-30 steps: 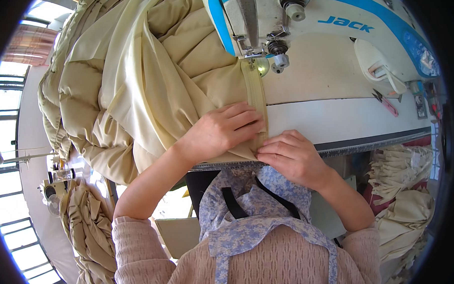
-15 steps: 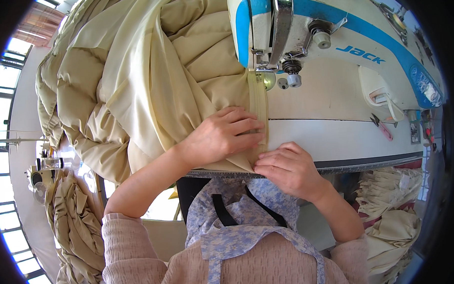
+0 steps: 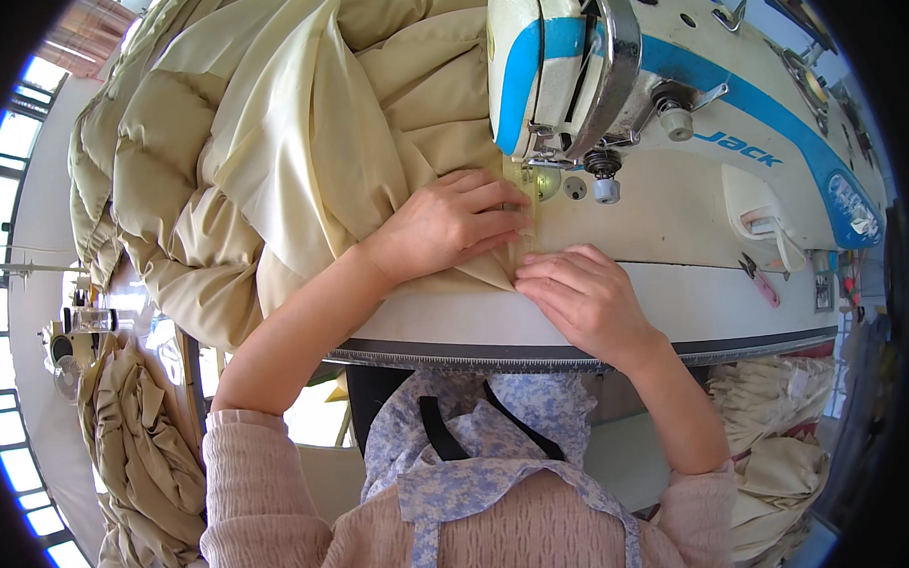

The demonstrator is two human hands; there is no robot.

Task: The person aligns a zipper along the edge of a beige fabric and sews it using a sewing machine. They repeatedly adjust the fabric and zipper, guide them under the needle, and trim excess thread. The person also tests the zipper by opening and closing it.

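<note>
A big heap of pale yellow quilted fabric [image 3: 269, 140] lies on the white table [image 3: 476, 328] of a white and blue sewing machine [image 3: 669, 106]. My left hand [image 3: 452, 224] presses flat on the fabric's edge just left of the needle and presser foot [image 3: 541, 176]. My right hand [image 3: 585, 294] lies flat on the near tip of the same fabric edge, fingers together, touching the table. Both hands pin the cloth down; neither wraps around it.
More pale fabric hangs in piles at the lower left [image 3: 140, 445] and under the table at the right [image 3: 780, 443]. A small pink tool [image 3: 760, 283] lies on the machine bed at the right. Bright windows [image 3: 1, 200] run along the left.
The view has shifted, so the machine head now looms nearer. Both hands have slid the fabric edge closer to the presser foot, and they stay pressed on the cloth.
</note>
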